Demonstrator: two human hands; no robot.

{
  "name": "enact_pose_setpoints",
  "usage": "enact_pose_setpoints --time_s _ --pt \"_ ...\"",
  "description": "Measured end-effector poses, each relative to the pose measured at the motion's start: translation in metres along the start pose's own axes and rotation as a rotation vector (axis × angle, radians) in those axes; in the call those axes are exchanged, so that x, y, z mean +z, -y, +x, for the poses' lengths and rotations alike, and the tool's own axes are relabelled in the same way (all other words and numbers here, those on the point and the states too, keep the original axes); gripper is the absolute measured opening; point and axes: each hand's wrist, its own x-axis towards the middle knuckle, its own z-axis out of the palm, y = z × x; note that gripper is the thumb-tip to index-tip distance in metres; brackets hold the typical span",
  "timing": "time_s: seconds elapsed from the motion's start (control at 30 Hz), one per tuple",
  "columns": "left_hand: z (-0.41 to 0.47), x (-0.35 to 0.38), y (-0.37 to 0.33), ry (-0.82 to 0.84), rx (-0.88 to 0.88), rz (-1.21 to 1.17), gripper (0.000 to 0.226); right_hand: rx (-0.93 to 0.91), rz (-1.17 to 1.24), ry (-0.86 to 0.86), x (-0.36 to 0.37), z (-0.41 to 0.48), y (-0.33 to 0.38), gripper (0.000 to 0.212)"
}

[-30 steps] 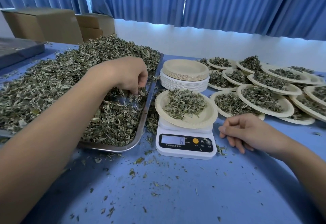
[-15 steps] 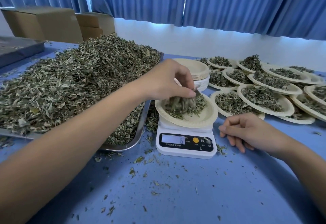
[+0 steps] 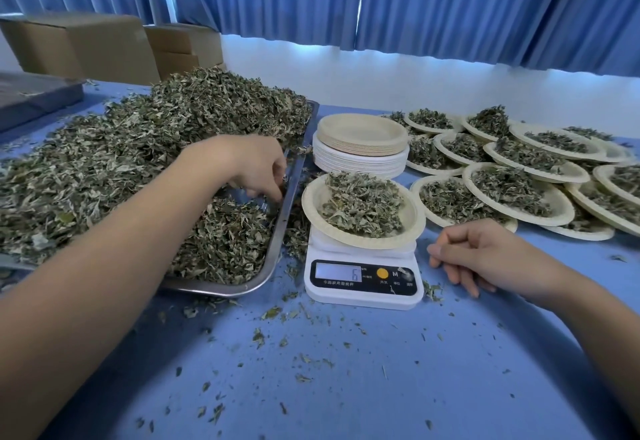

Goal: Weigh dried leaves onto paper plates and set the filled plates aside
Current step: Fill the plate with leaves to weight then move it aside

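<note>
A paper plate heaped with dried leaves sits on the white kitchen scale, whose display reads 6. Left of the scale, a metal tray carries a big heap of dried leaves. My left hand hovers over the tray's right side, its fingers hanging down with the tips at the leaves. My right hand rests on the blue table just right of the scale, fingers loosely curled and holding nothing.
A stack of empty paper plates stands behind the scale. Several filled plates overlap at the right. Cardboard boxes stand at the back left. Leaf crumbs are scattered over the blue table.
My left hand took leaves from the tray to the plate on the scale and came back to the tray. The heap on the plate looks fuller. My right hand stayed put.
</note>
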Motion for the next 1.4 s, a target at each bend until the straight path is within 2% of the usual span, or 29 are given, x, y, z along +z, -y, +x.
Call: enact_pose_setpoints --time_s 0.07,0.33,0.57,0.67,0.73,0.8,0.83,0.87,0.93,1.1,1.17,1.3,1.4 --pt "0.009 0.012 0.004 0.072 0.012 -0.042 0.012 -0.003 -0.002 0.002 0.0 0.0 0.0 0.027" --pt "0.018 0.021 0.004 0.061 0.036 -0.064 0.018 -0.007 0.003 0.0 0.0 0.0 0.001 0.027" --pt "0.009 0.018 -0.003 0.033 0.042 -0.017 0.009 0.001 0.0 -0.009 0.002 -0.001 0.004 0.027" --pt "0.005 0.016 -0.007 -0.045 0.002 -0.027 0.01 0.005 -0.003 -0.012 0.002 -0.001 0.004 0.027" --pt "0.004 0.013 -0.01 -0.218 -0.034 -0.112 0.014 0.005 -0.001 -0.011 0.001 -0.001 0.004 0.026" --pt "0.003 0.009 -0.016 -0.482 0.06 -0.242 0.007 0.005 -0.003 -0.009 0.002 -0.002 0.004 0.026" --pt "0.0 0.007 -0.021 -0.556 0.163 -0.344 0.004 0.004 -0.004 -0.007 0.002 -0.001 0.004 0.026" --pt "-0.003 0.005 -0.027 -0.553 0.272 -0.447 0.01 0.003 -0.002 -0.007 0.002 -0.001 0.004 0.026" --pt "-0.01 0.005 -0.041 -0.42 0.406 -0.546 0.025 0.004 -0.001 -0.007 0.001 -0.001 0.003 0.026" --pt "-0.01 0.025 -0.069 -0.304 0.436 -0.148 0.048 0.003 -0.004 -0.001 0.001 0.0 0.002 0.027" --pt "-0.008 0.03 -0.073 -0.302 0.449 -0.108 0.046 0.002 -0.003 -0.004 0.001 0.0 0.001 0.027" --pt "-0.013 0.022 -0.072 -0.461 0.497 -0.314 0.017 0.004 -0.004 0.001 0.001 -0.001 0.002 0.026" --pt "-0.011 0.017 -0.069 -0.526 0.456 -0.458 0.018 0.006 0.0 -0.002 0.001 -0.001 0.002 0.027"
